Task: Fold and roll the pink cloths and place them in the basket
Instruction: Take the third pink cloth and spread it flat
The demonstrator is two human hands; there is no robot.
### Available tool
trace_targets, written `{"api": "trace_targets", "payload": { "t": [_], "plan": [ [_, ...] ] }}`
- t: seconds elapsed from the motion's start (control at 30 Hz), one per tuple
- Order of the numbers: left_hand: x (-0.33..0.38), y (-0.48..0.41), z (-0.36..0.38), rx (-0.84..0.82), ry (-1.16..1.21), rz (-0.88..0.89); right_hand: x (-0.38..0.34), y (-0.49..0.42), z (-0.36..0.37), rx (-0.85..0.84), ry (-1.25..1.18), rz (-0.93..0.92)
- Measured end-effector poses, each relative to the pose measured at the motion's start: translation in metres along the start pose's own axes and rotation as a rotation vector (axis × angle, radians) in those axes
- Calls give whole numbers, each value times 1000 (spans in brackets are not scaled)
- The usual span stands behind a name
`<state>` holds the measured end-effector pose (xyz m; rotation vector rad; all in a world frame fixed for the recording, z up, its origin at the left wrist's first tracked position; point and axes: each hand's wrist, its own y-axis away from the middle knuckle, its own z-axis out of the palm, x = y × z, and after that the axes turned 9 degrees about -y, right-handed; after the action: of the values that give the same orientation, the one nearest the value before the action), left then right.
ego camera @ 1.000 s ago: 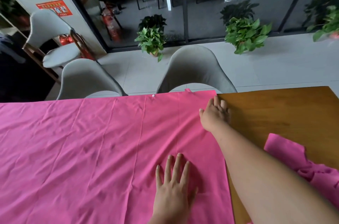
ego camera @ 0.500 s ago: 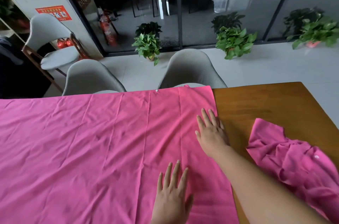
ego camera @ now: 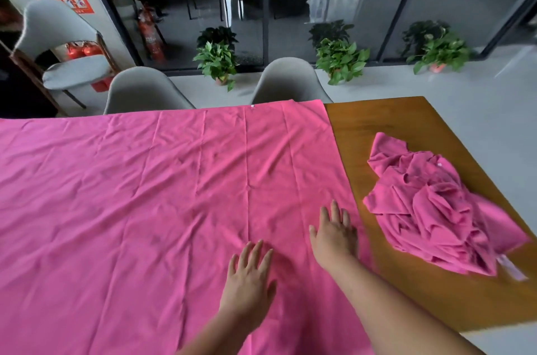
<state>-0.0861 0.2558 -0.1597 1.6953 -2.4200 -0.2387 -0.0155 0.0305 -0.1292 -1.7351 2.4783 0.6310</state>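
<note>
In the head view, we see a large bright-pink sheet of thin cloth (ego camera: pixel 145 195) spread flat over the brown wooden table (ego camera: pixel 392 128). It fills the left and centre of the frame and runs off the left and bottom edges. The left hand (ego camera: pixel 250 276) lies palm down on it at lower centre, fingers straight and a little spread. The right hand (ego camera: pixel 334 235) lies flat just to the right and slightly higher, near the sheet's right edge. Both hands are flat and pressing — neither grips the fabric — and they are close together but apart. To the right, on bare wood, sits a crumpled heap of the same pink cloth (ego camera: pixel 430 209), well apart from the hands. We see no basket in the frame.

We judge the step in hand to be smoothing the sheet before the first fold. To do it well, we would sweep flat palms outward from the middle toward the edges, chase out the shallow wrinkles at centre, and square the right edge before lifting any corner. Dragging with curled fingers would only bunch such thin fabric.

The sheet's long axis appears to run left to right across the frame, though its left end is out of view, so we cannot be certain. Its right edge slants from upper centre-right down to lower right, and pressed crease lines run from top to bottom — handy guides for a fold.
</note>
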Motion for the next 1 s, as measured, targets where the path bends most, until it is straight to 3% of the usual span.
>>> {"api": "trace_targets", "payload": {
  "t": [0.13, 0.3, 0.63, 0.8, 1.0],
  "plan": [
    [-11, 48, 15, -36, 11, -16, 1, 84, 28, -44, -37, 152],
    [-14, 95, 24, -48, 9, 12, 48, 112, 43, -94, -86, 109],
    [-6, 140, 13, -104, 120, -69, 68, 155, 39, -174, -143, 177],
    [-5, 160, 5, -115, 179, -139, 54, 163, 41, -173, -133, 46],
    [-35, 186, -13, -41, 194, -244, -13, 191, 58, -197, -116, -156]
  ]
}}
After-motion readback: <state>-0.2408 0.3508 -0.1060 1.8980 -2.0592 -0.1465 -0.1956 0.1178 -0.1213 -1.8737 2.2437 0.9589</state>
